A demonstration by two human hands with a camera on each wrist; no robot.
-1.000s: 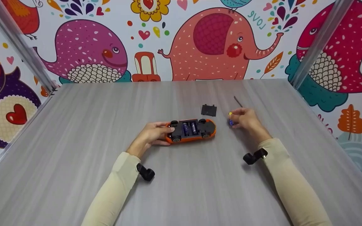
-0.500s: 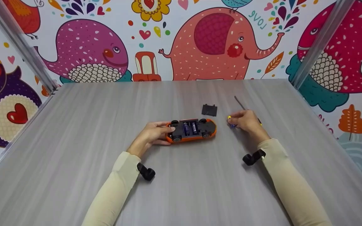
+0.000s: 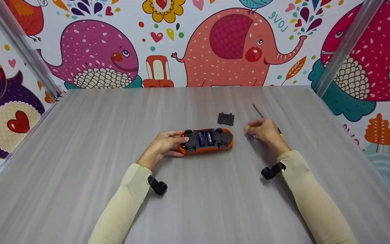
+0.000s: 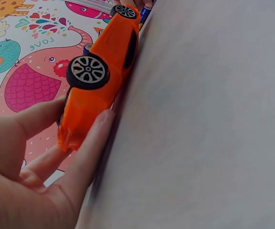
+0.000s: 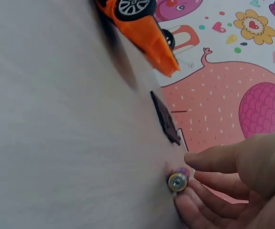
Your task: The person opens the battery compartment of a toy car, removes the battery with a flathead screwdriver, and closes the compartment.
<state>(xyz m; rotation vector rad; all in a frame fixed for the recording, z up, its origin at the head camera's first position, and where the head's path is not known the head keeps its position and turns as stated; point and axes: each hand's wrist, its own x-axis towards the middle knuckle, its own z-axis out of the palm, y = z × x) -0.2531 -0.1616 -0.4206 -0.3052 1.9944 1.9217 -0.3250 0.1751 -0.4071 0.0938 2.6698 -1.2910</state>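
Note:
An orange toy car (image 3: 206,140) lies wheels-up on the table, its open underside compartment holding two dark blue batteries (image 3: 205,138). My left hand (image 3: 164,145) grips one end of it, thumb on the underside and fingers along the body; in the left wrist view the thumb and fingers (image 4: 82,162) straddle that end. To the car's right, my right hand (image 3: 263,130) has its fingertips around a small blue-and-yellow battery (image 5: 178,180) at the table top. The right wrist view shows its metal end; the fingers partly hide the rest, so a second battery cannot be ruled out.
A black battery cover (image 3: 225,119) lies behind the car's right end. Beyond the right hand is a screwdriver (image 3: 258,110), its handle partly hidden by that hand. Patterned panels with metal corner posts (image 3: 347,51) border the table (image 3: 113,118) at the back and sides.
The right fingertips have shifted slightly, and the yellow end at them has dropped lower and become more hidden. The left hand and the car have stayed in place.

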